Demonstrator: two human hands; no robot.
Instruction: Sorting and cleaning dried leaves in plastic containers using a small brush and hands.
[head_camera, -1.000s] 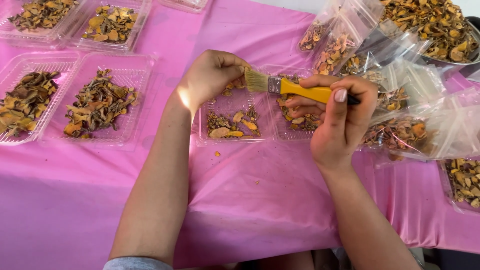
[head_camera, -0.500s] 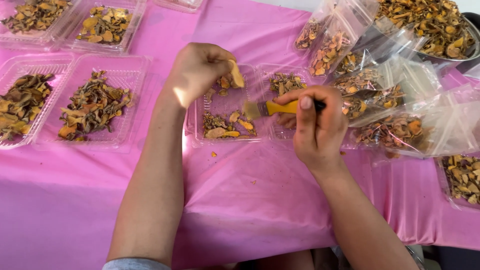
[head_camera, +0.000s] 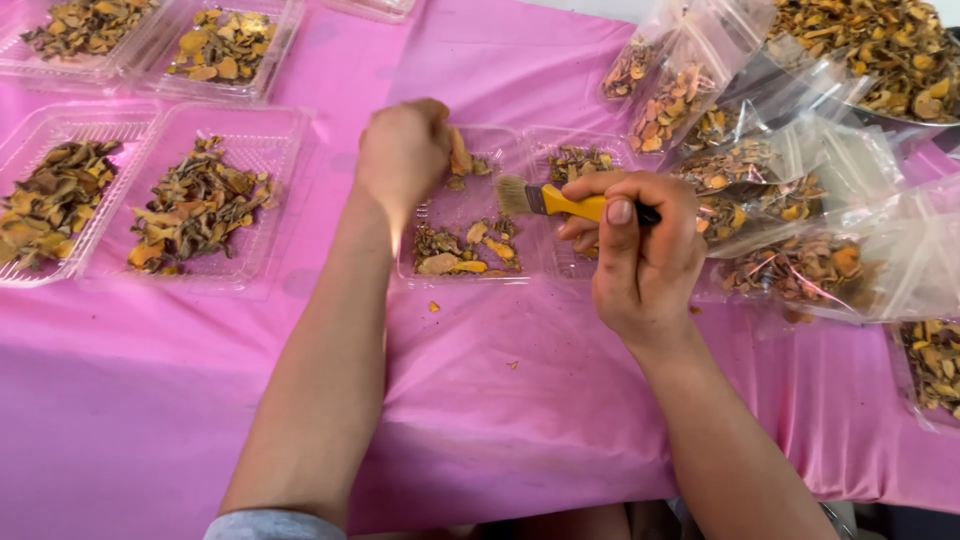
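Since half a second ago the brush (head_camera: 545, 200) has swung clear of the dried slice (head_camera: 459, 152): its bristles now sit just right of the slice rather than under it, and the left hand (head_camera: 403, 155) has lifted slightly toward the upper centre of the frame. Judgement: one brushing stroke is finished, with the slice not yet set down. The left grip is closed on the slice, held above the clear tray (head_camera: 470, 225) on the pink desk (head_camera: 480, 400). The right hand (head_camera: 640, 255), centre right, has its grip closed on the yellow handle, wrist bent, thumb on top, bristles pointing left.
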